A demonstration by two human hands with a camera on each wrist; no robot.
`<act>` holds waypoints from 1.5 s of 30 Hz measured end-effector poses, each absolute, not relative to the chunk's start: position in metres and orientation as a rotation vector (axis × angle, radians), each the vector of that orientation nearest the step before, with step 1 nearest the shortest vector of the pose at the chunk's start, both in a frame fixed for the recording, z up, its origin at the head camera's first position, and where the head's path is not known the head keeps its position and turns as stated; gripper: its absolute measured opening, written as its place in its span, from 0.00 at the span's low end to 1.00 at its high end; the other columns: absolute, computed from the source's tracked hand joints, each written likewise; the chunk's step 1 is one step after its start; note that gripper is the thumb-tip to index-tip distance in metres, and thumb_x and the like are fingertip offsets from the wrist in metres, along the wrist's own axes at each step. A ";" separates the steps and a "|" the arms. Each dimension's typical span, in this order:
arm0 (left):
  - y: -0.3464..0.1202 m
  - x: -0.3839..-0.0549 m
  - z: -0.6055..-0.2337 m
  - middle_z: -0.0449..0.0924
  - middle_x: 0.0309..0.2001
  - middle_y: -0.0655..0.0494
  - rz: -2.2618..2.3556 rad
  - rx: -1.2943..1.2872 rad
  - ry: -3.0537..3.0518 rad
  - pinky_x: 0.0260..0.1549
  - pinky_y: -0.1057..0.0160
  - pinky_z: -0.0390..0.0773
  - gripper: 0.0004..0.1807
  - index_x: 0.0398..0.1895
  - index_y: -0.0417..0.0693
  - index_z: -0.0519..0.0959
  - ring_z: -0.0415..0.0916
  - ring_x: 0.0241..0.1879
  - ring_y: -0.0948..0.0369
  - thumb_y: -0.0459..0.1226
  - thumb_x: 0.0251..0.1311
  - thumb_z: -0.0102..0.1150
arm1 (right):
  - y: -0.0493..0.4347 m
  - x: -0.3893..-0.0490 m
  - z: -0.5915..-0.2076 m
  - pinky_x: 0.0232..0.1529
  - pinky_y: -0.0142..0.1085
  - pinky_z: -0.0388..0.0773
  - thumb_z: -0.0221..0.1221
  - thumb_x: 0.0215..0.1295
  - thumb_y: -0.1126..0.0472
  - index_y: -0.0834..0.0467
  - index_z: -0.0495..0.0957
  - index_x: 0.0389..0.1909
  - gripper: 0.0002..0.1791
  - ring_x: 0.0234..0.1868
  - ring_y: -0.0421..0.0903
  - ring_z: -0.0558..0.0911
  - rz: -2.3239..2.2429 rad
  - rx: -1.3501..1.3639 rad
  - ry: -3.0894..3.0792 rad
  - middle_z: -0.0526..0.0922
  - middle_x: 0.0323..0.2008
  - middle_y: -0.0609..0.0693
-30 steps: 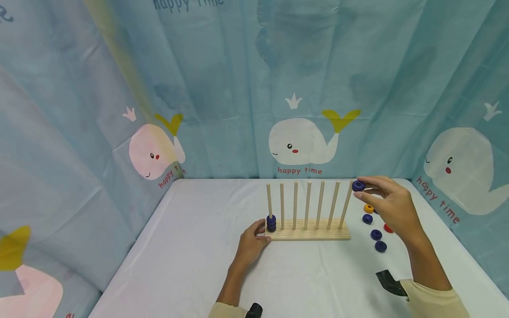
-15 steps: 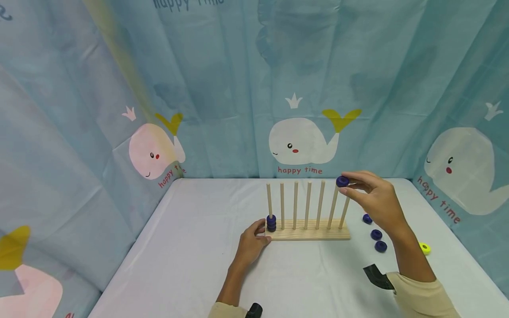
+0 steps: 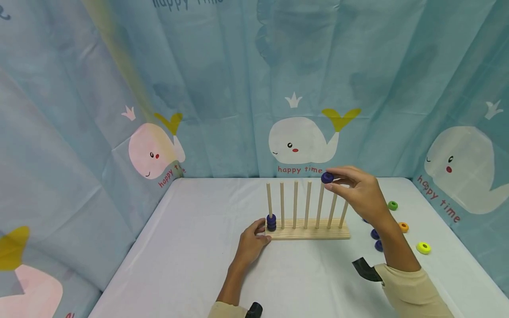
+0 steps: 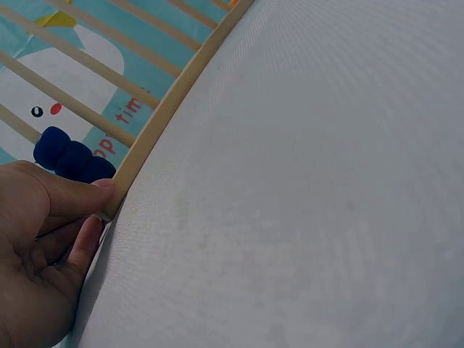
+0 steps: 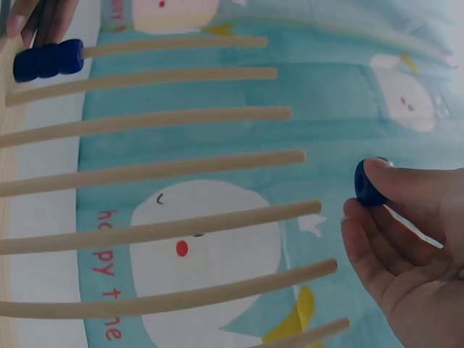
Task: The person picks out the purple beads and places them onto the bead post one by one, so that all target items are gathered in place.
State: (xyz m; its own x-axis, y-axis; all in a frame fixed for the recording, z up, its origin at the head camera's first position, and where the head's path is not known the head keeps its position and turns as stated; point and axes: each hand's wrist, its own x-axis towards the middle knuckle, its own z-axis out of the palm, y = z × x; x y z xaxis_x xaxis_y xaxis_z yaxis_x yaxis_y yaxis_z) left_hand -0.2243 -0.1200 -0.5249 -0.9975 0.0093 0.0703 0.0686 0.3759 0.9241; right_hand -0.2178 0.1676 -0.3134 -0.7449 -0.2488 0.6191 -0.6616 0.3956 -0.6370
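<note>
A wooden peg rack [image 3: 310, 235] with several upright pegs stands on the white table. Three dark blue rings [image 3: 271, 223] are stacked on its leftmost peg. At the rack's left end, my left hand [image 3: 251, 240] grips the base between thumb and fingers; the left wrist view shows the thumb on the base [image 4: 156, 134] below the stacked rings. My right hand [image 3: 358, 192] pinches another blue ring [image 3: 327, 177] between thumb and fingertips, level with the peg tops near the fifth peg from the left. In the right wrist view this ring [image 5: 368, 183] is apart from the peg ends.
On the table right of the rack lie loose rings: a green ring [image 3: 393, 205], an orange ring [image 3: 403, 227], a yellow ring [image 3: 423, 247] and several blue ones, partly behind the right forearm. A whale-printed curtain [image 3: 222, 132] hangs behind the table.
My right hand has carried the blue ring leftward from beside the rightmost peg to near the fifth peg, rising slightly. The left hand and the rack have stayed put.
</note>
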 end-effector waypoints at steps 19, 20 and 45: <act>-0.120 -0.226 -0.526 0.79 0.52 0.48 -1.727 -0.084 -2.544 0.44 0.58 0.79 0.32 0.67 0.49 0.70 0.80 0.44 0.59 0.34 0.58 0.66 | 0.140 -0.226 -0.308 0.46 0.28 0.78 0.66 0.56 0.73 0.69 0.79 0.50 0.19 0.43 0.54 0.82 1.460 0.872 -2.227 0.80 0.45 0.59; -0.120 -0.226 -0.526 0.79 0.52 0.48 -1.727 -0.088 -2.540 0.44 0.58 0.79 0.32 0.67 0.49 0.70 0.80 0.44 0.59 0.34 0.58 0.66 | 0.138 -0.226 -0.308 0.46 0.28 0.78 0.66 0.56 0.73 0.69 0.79 0.50 0.19 0.43 0.54 0.83 1.459 0.872 -2.228 0.80 0.45 0.59; -0.119 -0.225 -0.524 0.78 0.52 0.47 -1.737 -0.081 -2.549 0.44 0.57 0.79 0.32 0.67 0.48 0.69 0.80 0.44 0.58 0.33 0.58 0.66 | 0.094 -0.239 -0.325 0.46 0.41 0.80 0.67 0.56 0.72 0.64 0.80 0.51 0.20 0.44 0.51 0.82 1.427 1.044 -2.142 0.82 0.47 0.56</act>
